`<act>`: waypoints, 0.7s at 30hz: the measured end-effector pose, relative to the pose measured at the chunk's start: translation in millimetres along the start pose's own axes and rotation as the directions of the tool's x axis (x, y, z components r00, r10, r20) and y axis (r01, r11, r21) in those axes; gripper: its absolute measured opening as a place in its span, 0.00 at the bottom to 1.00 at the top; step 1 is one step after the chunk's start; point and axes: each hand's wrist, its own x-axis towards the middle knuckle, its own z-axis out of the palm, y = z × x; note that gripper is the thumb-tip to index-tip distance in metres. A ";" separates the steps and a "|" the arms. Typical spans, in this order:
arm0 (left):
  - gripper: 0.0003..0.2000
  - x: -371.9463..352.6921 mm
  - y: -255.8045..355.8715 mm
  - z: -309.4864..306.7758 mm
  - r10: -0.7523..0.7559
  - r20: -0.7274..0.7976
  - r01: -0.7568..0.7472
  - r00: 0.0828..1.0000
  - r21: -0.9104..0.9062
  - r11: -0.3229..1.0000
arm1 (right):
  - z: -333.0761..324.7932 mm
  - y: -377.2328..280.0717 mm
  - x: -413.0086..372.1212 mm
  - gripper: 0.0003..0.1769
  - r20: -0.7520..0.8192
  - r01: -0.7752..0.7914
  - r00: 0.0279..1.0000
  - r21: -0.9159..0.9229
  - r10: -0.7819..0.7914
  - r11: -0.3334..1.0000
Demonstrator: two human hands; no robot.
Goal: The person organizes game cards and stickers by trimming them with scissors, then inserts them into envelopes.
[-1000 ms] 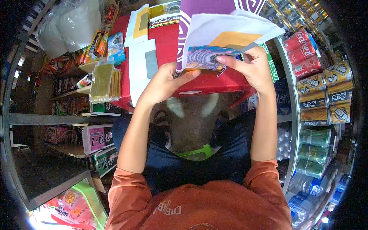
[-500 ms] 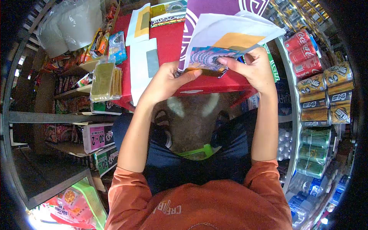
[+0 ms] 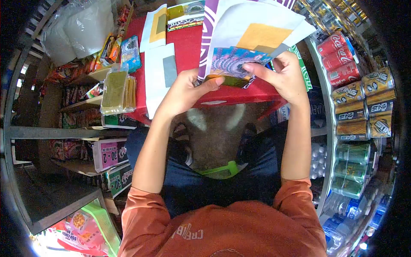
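My left hand (image 3: 186, 90) is closed on the lower left corner of a stack of white papers (image 3: 231, 25) and a purple patterned sheet (image 3: 206, 40), thumb on top. My right hand (image 3: 282, 77) grips the lower right side of the same stack, its thumb pressed on several fanned blue patterned cards (image 3: 233, 62) at the front. An orange-yellow patch (image 3: 259, 37) shows on the white paper above the cards. The stack is held up over a red table (image 3: 188, 53). Fingers behind the stack are hidden.
White papers with grey (image 3: 160, 70) and yellow patches lie at the table's left. Beyond them are a blue packet (image 3: 130, 53), a plastic box (image 3: 114, 92) and snack shelves. Drink cans (image 3: 349, 96) line the right. A green plastic object (image 3: 231, 168) is below.
The papers in my hands have tilted, and the white paper now stands more upright, with more of the blue cards and orange patch showing. Both hands stay in nearly the same place.
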 end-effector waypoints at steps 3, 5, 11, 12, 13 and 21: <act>0.12 -0.2 -2.6 -1.1 -0.026 -0.006 0.025 1.000 -0.025 0.999 | 2.6 1.1 1.1 0.21 -0.043 0.035 0.998 0.016 -0.035 0.999; 0.13 -0.1 -2.9 -0.8 -0.033 -0.013 0.031 0.999 -0.079 0.996 | 9.1 -4.1 2.7 0.21 -0.120 0.063 0.991 0.047 -0.058 0.997; 0.13 -0.4 -2.0 1.5 -0.015 -0.028 0.011 1.000 -0.151 0.989 | 2.1 -2.6 1.3 0.20 -0.059 0.054 0.997 -0.013 -0.054 0.998; 0.14 -0.6 -3.5 0.0 -0.018 -0.023 0.015 1.000 -0.133 0.991 | 1.9 -3.8 0.9 0.19 -0.042 0.039 0.998 -0.018 -0.040 0.999; 0.14 -0.6 -4.7 -0.8 -0.021 -0.019 0.019 1.000 -0.115 0.993 | 1.9 -3.0 0.8 0.21 -0.048 0.037 0.998 -0.013 -0.038 0.999; 0.15 -2.5 7.6 5.3 -0.065 -0.021 0.059 0.998 -0.208 0.976 | 27.9 -3.8 12.0 0.40 -0.324 0.173 0.942 0.230 -0.092 0.958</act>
